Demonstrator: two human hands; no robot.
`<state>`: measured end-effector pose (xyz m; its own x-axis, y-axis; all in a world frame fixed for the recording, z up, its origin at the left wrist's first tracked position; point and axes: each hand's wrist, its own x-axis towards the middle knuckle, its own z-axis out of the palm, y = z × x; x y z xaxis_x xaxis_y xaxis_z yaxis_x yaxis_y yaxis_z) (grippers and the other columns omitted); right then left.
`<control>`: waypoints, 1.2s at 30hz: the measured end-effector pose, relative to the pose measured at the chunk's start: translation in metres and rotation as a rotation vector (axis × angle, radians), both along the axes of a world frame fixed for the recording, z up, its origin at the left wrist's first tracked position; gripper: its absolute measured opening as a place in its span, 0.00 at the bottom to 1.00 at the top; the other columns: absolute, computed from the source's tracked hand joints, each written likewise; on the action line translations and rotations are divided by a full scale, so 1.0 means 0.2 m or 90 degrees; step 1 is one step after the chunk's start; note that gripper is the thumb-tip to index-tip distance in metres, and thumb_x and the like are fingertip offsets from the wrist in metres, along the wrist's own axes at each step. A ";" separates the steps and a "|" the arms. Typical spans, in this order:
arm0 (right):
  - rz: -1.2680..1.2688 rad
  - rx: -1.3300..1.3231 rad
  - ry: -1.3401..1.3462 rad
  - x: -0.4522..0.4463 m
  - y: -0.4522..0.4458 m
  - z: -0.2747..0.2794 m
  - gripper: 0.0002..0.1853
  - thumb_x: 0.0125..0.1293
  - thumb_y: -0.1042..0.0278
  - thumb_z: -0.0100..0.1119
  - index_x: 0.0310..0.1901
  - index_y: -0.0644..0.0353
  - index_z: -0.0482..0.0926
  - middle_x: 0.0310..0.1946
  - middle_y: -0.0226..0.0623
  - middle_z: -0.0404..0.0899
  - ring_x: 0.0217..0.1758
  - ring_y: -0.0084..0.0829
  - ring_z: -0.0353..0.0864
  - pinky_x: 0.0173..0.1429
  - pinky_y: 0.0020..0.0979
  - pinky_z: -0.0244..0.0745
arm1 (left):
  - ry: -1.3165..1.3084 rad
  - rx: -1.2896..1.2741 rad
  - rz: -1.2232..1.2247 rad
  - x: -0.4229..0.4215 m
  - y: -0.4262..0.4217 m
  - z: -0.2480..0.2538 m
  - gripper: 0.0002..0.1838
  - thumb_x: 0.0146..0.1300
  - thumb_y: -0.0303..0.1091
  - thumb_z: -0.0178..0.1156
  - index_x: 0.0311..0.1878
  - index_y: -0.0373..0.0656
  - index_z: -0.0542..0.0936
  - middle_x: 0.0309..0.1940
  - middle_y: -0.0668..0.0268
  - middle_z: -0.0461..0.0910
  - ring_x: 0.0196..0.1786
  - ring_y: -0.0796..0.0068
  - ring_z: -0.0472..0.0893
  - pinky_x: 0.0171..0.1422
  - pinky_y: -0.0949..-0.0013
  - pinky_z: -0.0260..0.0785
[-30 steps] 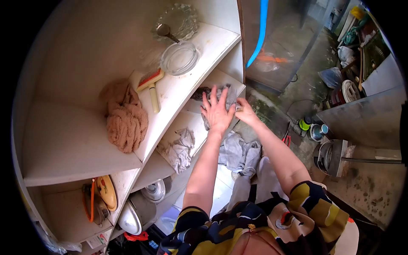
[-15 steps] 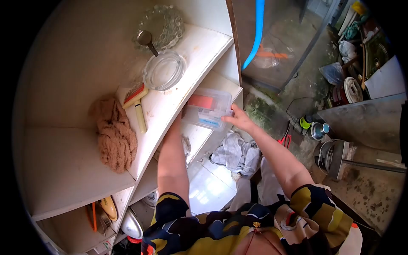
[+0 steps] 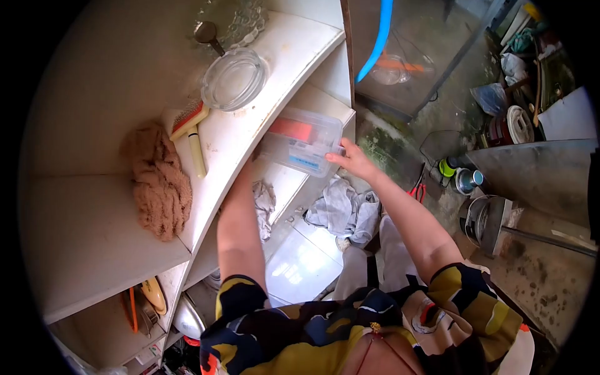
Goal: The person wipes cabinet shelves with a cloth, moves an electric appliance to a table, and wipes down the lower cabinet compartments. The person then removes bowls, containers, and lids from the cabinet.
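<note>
right fingers [image 3: 339,160], slightly parted, grip the clear box [image 3: 320,139] at its right edge, left fingers hidden, hold unclear.

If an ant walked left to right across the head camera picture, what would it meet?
Crumpled brown fluffy cloth → round clear glass dish → clear rectangular plastic box → the person's bare right hand, holding the box's edge → red-handled pliers → round white lid-like disc.
</note>
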<state>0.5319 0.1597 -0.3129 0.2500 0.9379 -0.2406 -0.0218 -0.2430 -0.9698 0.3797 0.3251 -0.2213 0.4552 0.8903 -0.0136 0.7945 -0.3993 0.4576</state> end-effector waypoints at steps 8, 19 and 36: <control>-0.036 0.053 0.030 -0.03 0.01 -0.04 0.29 0.56 0.54 0.64 0.50 0.69 0.68 0.42 0.47 0.77 0.46 0.34 0.77 0.53 0.33 0.71 | 0.090 0.351 0.040 0.11 -0.28 -0.13 0.19 0.52 0.45 0.60 0.48 0.54 0.78 0.51 0.55 0.72 0.52 0.52 0.71 0.49 0.53 0.69; 0.022 -0.040 -0.005 -0.02 -0.07 0.01 0.30 0.57 0.51 0.62 0.51 0.69 0.68 0.46 0.47 0.76 0.49 0.35 0.76 0.54 0.33 0.69 | 0.106 0.151 0.096 -0.03 -0.19 -0.06 0.21 0.56 0.47 0.57 0.53 0.55 0.75 0.57 0.55 0.69 0.59 0.48 0.66 0.58 0.54 0.64; -0.020 -0.052 -0.139 -0.04 -0.05 -0.03 0.36 0.58 0.41 0.55 0.52 0.70 0.70 0.50 0.53 0.73 0.55 0.41 0.73 0.59 0.36 0.65 | -0.995 -0.524 0.405 -0.56 -0.27 -0.06 0.26 0.58 0.51 0.54 0.57 0.47 0.72 0.59 0.55 0.69 0.62 0.54 0.66 0.62 0.58 0.61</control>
<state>0.5238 0.1500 -0.3194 0.3329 0.9086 -0.2523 0.1780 -0.3232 -0.9294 0.2674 0.2720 -0.2330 0.1253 0.8967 -0.4245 -0.5534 0.4183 0.7203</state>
